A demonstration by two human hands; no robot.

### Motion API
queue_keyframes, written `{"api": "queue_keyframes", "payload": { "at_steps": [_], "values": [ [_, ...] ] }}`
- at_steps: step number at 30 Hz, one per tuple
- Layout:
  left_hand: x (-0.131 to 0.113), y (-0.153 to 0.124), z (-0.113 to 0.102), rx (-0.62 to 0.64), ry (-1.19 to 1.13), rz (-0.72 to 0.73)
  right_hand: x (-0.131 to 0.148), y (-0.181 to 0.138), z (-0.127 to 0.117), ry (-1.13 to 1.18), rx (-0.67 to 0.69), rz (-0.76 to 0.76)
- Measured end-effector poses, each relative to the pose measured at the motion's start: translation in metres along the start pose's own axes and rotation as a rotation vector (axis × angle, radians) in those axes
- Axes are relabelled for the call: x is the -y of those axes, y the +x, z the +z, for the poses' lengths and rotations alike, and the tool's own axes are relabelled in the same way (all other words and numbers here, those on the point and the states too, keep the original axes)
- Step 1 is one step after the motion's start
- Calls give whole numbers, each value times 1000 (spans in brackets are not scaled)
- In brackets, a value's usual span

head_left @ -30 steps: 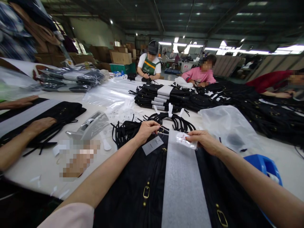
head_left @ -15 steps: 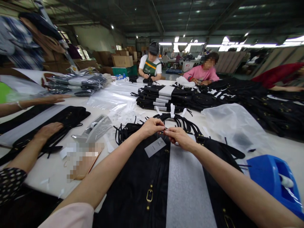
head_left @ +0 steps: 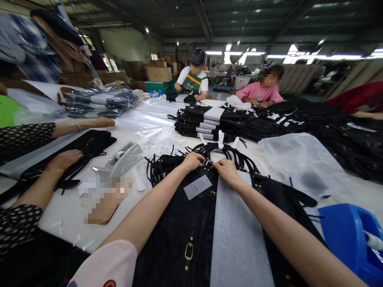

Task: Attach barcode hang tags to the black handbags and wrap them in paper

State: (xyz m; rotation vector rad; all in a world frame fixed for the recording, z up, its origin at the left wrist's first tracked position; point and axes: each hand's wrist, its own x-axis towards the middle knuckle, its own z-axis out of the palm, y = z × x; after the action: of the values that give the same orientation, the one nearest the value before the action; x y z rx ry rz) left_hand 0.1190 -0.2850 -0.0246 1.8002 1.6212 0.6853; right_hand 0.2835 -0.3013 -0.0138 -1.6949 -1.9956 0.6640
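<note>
A black bag [head_left: 167,239] with brass buckles lies in front of me, a grey sheet [head_left: 236,239] running down its middle. At its top, a small dark strap end with a metal ring [head_left: 207,162] sits between my hands. My left hand [head_left: 194,162] pinches the strap from the left, fingertips closed. My right hand [head_left: 226,171] is closed at the strap's right side, thumb and finger together. A grey hang tag [head_left: 198,187] on a thin loop rests on the bag just below my left hand. Black looped handles [head_left: 239,155] with white ties stand behind.
A grey tape dispenser [head_left: 122,159] is at left, near a co-worker's hand [head_left: 64,159] on another black bag. Ahead is a stack of black bags [head_left: 209,119]. A clear plastic bag [head_left: 302,163] and a blue dispenser [head_left: 347,239] lie right. Two people sit across the table.
My hands have moved slightly apart, so the metal ring now shows between them. The co-worker's far hand at left has reached further right. The view has shifted a little.
</note>
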Motion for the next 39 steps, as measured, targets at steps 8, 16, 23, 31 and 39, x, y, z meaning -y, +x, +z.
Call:
{"api": "queue_keyframes", "payload": {
  "at_steps": [8, 16, 23, 31, 39],
  "values": [
    [8, -2, 4, -31, -273, -21, 10, 3, 5, -234, 35, -8],
    [6, -4, 5, -13, -433, -54, 10, 5, 4, -319, 112, 12],
    [6, -4, 5, -19, -485, -79, 10, 18, 0, -300, 214, -6],
    [7, -1, 3, 11, -431, -81, 13, 27, -1, -285, 275, 30],
    [9, 3, -4, 152, -375, -46, 26, 23, 8, -402, 191, 111]
  ]
}}
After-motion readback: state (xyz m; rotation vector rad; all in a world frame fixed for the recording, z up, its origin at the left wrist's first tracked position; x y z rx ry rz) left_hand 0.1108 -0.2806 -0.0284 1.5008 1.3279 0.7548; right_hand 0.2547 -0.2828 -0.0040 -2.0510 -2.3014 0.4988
